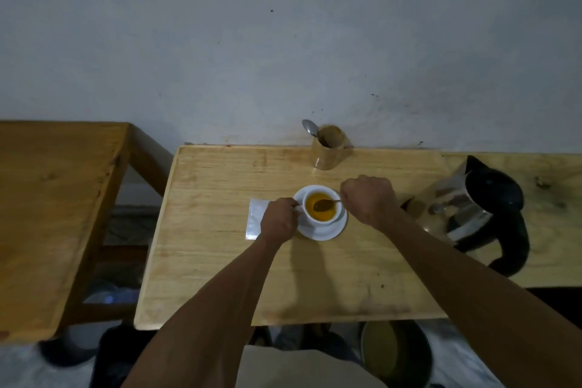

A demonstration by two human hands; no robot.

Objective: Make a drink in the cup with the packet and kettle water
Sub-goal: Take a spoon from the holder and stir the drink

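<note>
A white cup [321,220] full of orange-brown liquid stands on a white saucer [324,232] near the middle of the wooden table [220,261]. My left hand [278,221] grips the cup's handle on its left side. My right hand [370,198] pinches the handle of a spoon [324,205] whose bowl lies in the drink. A flat white packet [254,219] rests on the table just left of the saucer, partly under my left hand. The steel and black kettle [472,208] stands to the right of my right forearm.
A wooden holder [330,151] with another spoon [310,128] stands at the wall behind the cup. A second wooden table [56,214] is at the left, across a gap. A round bin [396,353] stands on the floor below the table's front edge.
</note>
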